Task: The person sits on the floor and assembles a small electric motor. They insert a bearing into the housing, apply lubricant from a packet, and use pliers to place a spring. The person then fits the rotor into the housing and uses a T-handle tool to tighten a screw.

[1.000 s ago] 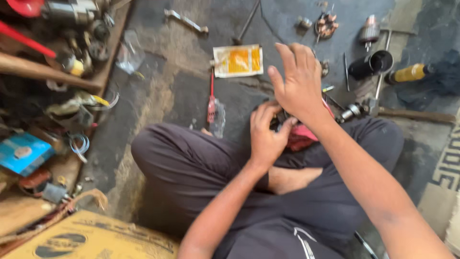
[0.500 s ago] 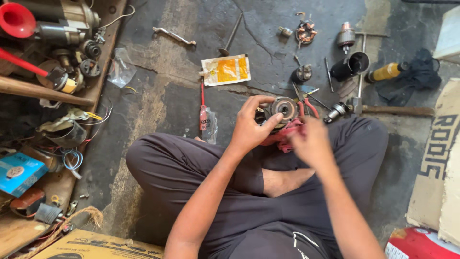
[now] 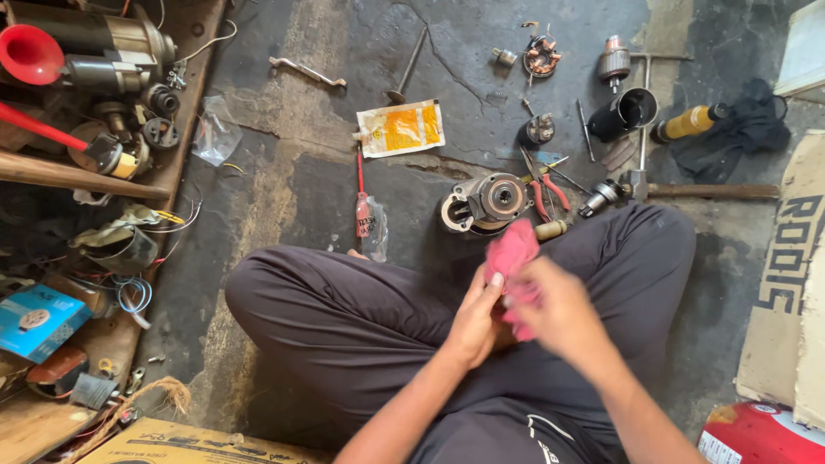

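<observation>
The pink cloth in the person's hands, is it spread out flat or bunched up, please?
Bunched up. The pink cloth is crumpled between the left hand and right hand, over the lap.

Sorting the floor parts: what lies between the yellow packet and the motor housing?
Head view: only bare concrete floor between yellow packet and motor housing.

Two hands, the left hand (image 3: 475,322) and right hand (image 3: 559,309), share one pink rag (image 3: 514,249). On the floor lie one round metal motor housing (image 3: 485,204), one pair of red-handled pliers (image 3: 543,185), one red screwdriver (image 3: 362,196), one yellow packet (image 3: 400,128), one black cylinder (image 3: 624,114) and one wrench (image 3: 307,72).
</observation>
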